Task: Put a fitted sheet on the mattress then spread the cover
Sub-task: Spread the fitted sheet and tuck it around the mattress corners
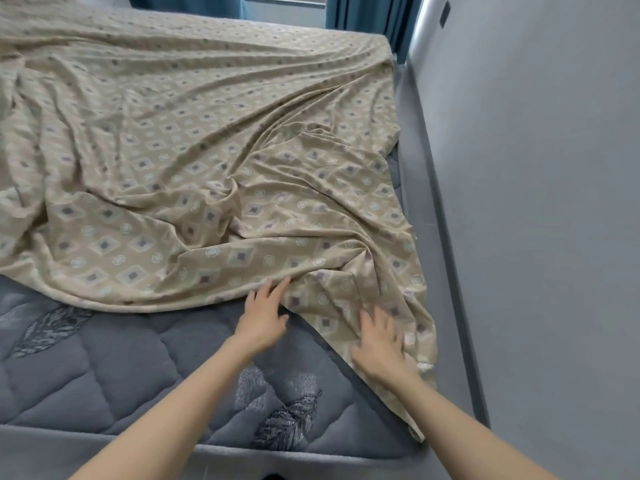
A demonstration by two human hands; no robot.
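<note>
Head view, near to far. At the bottom edge a pale grey upholstered bed frame (104, 455) is seen, with a grey-blue quilted mattress with stitched feather motifs (121, 368) seated in it. The near strip of the mattress is left bare.

Two bare forearms are extended over this strip. The left hand (265, 315) is held flat, its fingers straight and spread; the fingertips are laid on the near hem of a beige sheet printed with small diamonds and circles (207, 150). Nothing is gripped by it. The right hand (379, 344) is blurred by motion; its fingers are seen spread and laid on top of the sheet near the mattress's right edge, with no fabric pinched as far as can be told.

The sheet is spread over the middle and far part of the mattress, heavily creased, with folds running diagonally toward the far right corner. At the near right, a flap of it is draped over the mattress corner and down to the frame. At the far right corner the fabric is pulled over the mattress edge.

A grey wall (536, 168) is noted along the right side. Beyond the bed, teal curtains (363, 12) and part of a window (287, 1) are recorded.
</note>
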